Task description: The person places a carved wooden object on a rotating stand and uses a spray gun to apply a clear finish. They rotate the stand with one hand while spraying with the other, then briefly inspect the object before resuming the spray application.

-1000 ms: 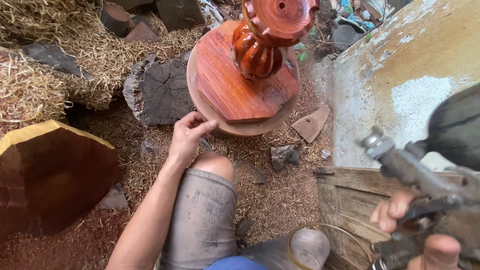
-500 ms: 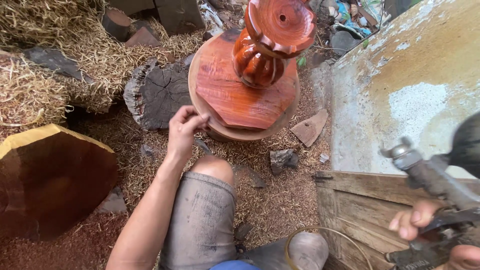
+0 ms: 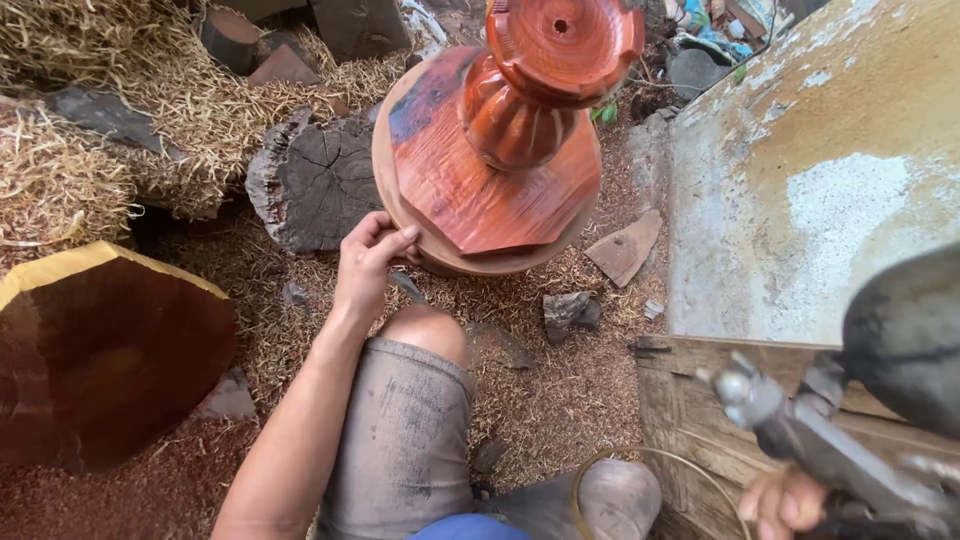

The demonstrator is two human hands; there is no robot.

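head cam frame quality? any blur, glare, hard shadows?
Head view: soft, even daylight, no hard shadows. Red wooden pedestal shows a mild sheen, nothing blown out. Left hand at the round base's rim is sharp. Spray gun in the right hand is close to the lens, soft and oversized. Wide-angle stretch toward the edges; pale wall patch is bright but holds texture.

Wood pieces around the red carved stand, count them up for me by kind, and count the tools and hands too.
Red carved stand, left hand at its base rim: 1
Dark cracked log slab: 1
Large yellow-edged wood block: 1
Spray gun in right hand: 1
Hands: 2
Total: 6
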